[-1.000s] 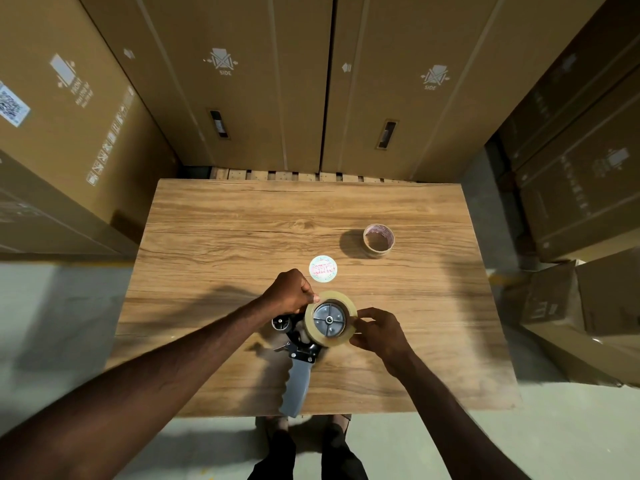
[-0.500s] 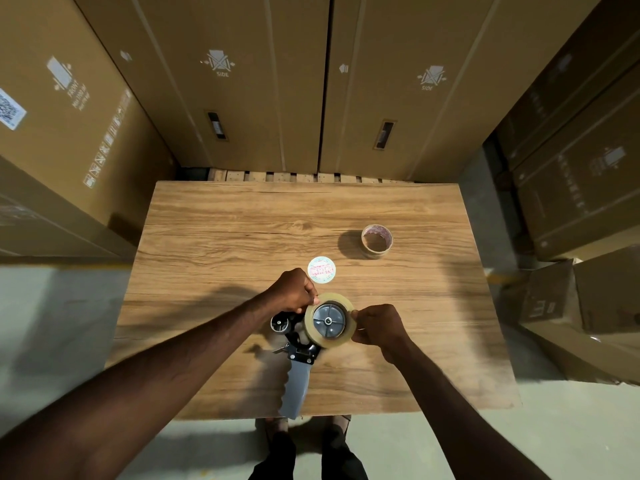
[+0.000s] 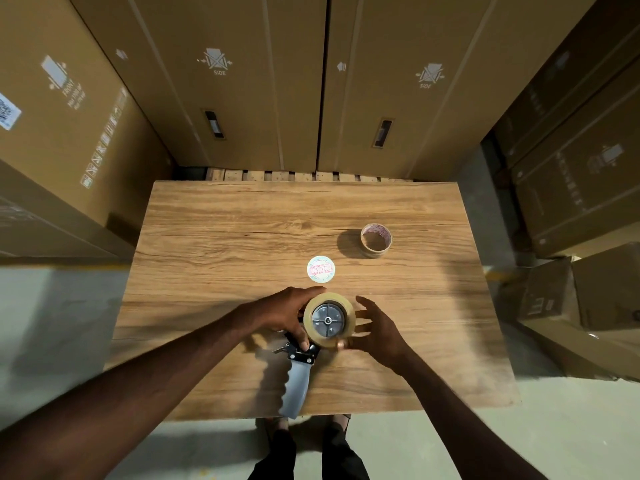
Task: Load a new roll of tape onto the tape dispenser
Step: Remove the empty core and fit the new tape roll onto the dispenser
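Note:
The tape dispenser lies on the wooden table, its grey handle pointing toward me. A new clear-tan tape roll sits on the dispenser's grey hub. My left hand grips the dispenser's head from the left, thumb on the black frame. My right hand is at the roll's right side with fingers spread; its thumb and a fingertip pinch at the roll's lower edge, perhaps the tape end.
An empty cardboard tape core stands at the table's right rear. A round white label disc lies just beyond the roll. Tall cardboard boxes surround the table on three sides.
My right hand has opened its fingers and dropped to the roll's lower right edge. My left hand has slid down onto the dispenser's frame.

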Available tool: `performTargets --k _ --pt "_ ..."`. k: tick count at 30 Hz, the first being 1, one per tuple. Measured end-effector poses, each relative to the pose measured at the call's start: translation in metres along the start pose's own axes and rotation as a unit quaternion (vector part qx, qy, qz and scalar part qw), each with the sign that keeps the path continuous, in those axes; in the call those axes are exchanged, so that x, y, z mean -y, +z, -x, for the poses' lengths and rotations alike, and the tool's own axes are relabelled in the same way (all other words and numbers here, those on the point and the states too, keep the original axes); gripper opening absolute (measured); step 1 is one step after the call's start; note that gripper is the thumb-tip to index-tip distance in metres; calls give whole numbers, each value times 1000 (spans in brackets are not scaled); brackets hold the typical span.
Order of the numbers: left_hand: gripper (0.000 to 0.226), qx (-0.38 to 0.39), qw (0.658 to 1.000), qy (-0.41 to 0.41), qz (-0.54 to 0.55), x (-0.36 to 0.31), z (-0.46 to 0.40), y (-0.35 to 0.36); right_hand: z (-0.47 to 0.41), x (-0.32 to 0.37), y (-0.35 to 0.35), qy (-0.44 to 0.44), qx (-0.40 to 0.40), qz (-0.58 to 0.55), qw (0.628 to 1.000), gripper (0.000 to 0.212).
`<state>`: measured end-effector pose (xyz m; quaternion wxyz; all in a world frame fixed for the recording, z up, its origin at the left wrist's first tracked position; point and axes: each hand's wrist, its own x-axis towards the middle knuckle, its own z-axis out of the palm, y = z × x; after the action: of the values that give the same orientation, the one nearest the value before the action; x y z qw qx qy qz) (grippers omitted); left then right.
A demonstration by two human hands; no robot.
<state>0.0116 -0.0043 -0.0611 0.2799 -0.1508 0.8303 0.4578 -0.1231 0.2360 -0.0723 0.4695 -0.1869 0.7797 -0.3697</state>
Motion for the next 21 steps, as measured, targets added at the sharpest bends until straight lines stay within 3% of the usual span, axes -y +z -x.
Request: performTargets --k 1,3,8,15,21 --pt "136 0 999 11 -34 1 0 1 0 -5 0 -37 2 67 997 134" --pt "134 -11 994 38 -99 -2 -2 1 2 -8 0 -90 4 140 986 142" --pt "125 -86 970 74 -214 -10 -6 0 2 -2 -5 -178 -5 229 957 130" --pt "146 -89 969 91 -211 -12 3 5 2 3 0 -213 -15 240 947 131" --pt "124 -113 969 108 -190 1 -1 9 -2 3 -1 -250 -21 247 936 111"
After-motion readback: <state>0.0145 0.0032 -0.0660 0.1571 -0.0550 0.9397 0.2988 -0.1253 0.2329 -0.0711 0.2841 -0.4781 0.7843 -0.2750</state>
